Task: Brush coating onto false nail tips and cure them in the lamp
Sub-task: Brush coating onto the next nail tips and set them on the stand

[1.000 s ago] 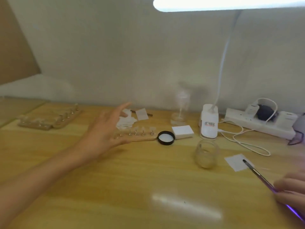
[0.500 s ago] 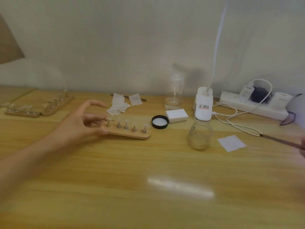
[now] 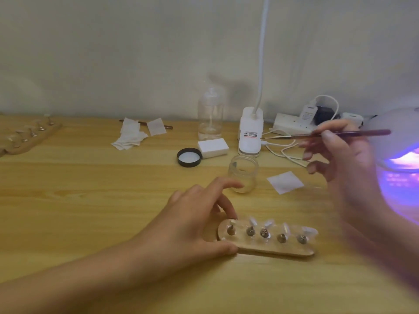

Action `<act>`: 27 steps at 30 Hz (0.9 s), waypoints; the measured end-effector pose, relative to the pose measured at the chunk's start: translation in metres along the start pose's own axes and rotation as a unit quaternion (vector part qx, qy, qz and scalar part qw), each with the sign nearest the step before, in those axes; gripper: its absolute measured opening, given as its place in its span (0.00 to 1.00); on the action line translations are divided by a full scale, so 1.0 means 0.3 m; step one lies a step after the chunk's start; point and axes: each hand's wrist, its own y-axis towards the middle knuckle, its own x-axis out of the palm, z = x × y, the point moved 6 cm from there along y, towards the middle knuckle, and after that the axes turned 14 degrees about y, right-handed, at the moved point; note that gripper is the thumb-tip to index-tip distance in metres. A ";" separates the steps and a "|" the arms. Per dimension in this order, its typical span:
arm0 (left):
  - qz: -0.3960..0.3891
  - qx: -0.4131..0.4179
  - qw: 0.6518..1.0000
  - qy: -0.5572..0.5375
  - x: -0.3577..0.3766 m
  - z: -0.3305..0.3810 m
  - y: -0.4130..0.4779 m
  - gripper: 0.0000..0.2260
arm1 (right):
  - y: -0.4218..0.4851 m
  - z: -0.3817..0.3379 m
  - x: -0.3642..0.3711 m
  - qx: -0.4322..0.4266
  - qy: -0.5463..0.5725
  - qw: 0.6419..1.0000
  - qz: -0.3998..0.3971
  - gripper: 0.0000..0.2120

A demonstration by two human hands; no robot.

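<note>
Table (image 3: 90,200) is wood, with the work near front centre. Lamp (image 3: 399,137) is at the right edge with a purple glow at its mouth, well apart from the holder (image 3: 267,249). Left hand (image 3: 188,225) pinches the holder's left end — thumb on the near edge, fingers on the far edge. Right hand (image 3: 340,155) is raised and blurred, thumb and fingers closed round the brush (image 3: 335,135) — shaft about level, bristles pointing left. Holder lies flat. Open jar (image 3: 243,173) sits just behind the left hand, lid (image 3: 189,157) further back-left. Five tips (image 3: 268,223) stand in a row on the holder's pegs, blurred.
</note>
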 end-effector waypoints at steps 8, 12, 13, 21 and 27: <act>0.000 -0.024 0.999 -0.031 -0.020 -0.034 -0.026 0.38 | 0.026 0.110 0.061 0.033 0.064 0.997 0.028 0.04; -0.003 -0.024 0.997 -0.080 -0.028 -0.052 -0.036 0.42 | 0.028 0.133 0.050 0.044 0.067 0.997 0.020 0.04; 0.002 -0.020 0.996 -0.093 -0.028 -0.054 -0.035 0.42 | 0.029 0.134 0.044 0.043 0.063 0.997 0.018 0.05; 0.046 0.030 0.995 -0.078 -0.053 -0.048 -0.007 0.37 | 0.017 0.130 0.082 0.019 -0.007 0.999 -0.046 0.07; 0.102 0.117 0.987 0.047 -0.058 0.000 -0.013 0.35 | 0.011 0.140 0.110 0.017 -0.054 0.993 -0.100 0.06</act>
